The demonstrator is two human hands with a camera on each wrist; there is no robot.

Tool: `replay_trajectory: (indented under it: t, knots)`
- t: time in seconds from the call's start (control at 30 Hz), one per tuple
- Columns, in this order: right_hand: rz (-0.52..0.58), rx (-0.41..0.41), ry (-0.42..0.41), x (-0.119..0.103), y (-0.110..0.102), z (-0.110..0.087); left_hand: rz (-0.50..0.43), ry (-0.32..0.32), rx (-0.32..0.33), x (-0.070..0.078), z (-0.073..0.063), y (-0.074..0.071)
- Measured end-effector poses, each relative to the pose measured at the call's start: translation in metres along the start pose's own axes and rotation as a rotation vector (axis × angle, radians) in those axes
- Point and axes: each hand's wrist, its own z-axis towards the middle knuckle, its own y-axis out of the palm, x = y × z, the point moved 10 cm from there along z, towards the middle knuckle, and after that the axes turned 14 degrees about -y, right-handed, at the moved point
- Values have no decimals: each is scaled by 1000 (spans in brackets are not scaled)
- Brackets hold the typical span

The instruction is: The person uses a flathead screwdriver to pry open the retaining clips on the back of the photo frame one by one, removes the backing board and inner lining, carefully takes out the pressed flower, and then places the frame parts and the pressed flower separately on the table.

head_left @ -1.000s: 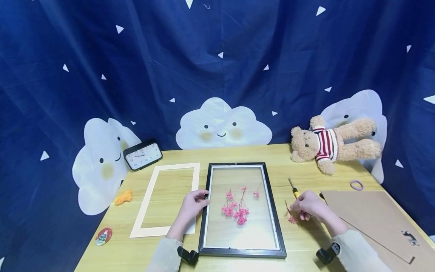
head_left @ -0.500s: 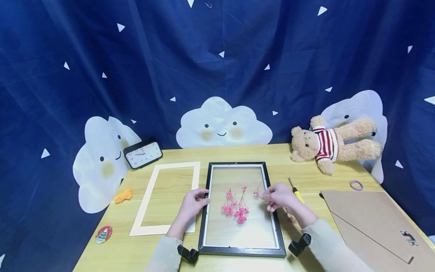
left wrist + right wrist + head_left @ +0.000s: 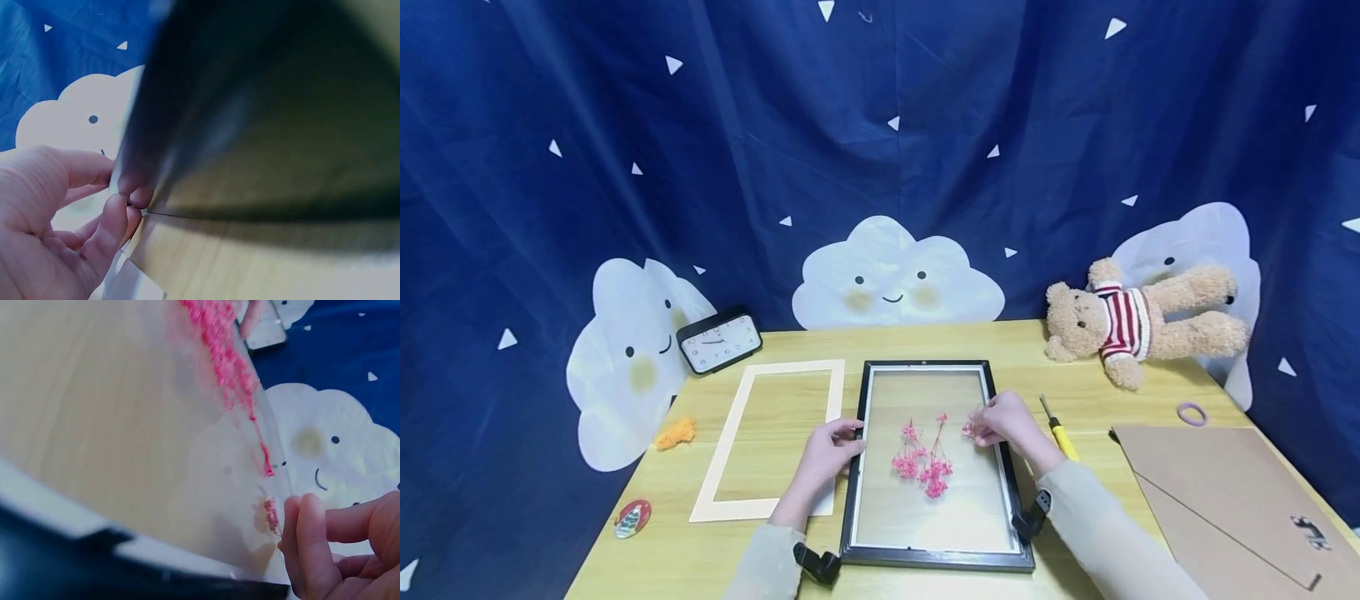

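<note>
A black picture frame (image 3: 936, 561) with a glass pane lies in the middle of the table. My left hand (image 3: 825, 454) grips its left edge between thumb and fingers, closely seen in the left wrist view along the dark frame side. Pink dried flowers (image 3: 934, 480) lie on the glass near the centre. Toward the pane's right side, my right hand (image 3: 1009, 419) pinches a small pink flower sprig (image 3: 270, 512), thumb and finger right at its stem and close over the glass. My fingers partly cover that sprig in the head view.
A white mat border (image 3: 730, 450) lies left of the frame, with orange string (image 3: 676, 433) and a round badge (image 3: 632, 518) beyond. Right are a yellow-handled screwdriver (image 3: 1063, 437), a brown backing board (image 3: 1217, 492) and a purple ring (image 3: 1192, 413). A clock (image 3: 721, 342) and teddy bear (image 3: 1126, 325) stand behind.
My right hand has moved left from the loose sprig beside the frame to over the glass, and now pinches the small sprig there. My left hand stays on the frame's edge.
</note>
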Motion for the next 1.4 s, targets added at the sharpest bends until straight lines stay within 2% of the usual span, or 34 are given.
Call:
replay_trajectory:
  t: [0.23,0.47,0.83,0.93,1.17,1.3,1.4]
  knots:
    - [-61,-47,52,3,16,8,-6,-1,1,-1,0,-1]
    - [-118,-38,67,10,19,12,2,-9,4,-2,-1,-2]
    - [-207,-83,28,7,22,11,0,-16,-2,-2,-1,0]
    - [-149,-98,21,10,23,12,-3,-7,-4,-1,-2,0]
    - [116,-168,-10,6,18,5,-2,-8,0,0,-1,-1]
    - [220,-229,-56,-6,3,-7,4,-7,-2,-1,-1,0]
    - [251,-253,-88,-12,-17,-21,-1,-15,-5,-3,0,0]
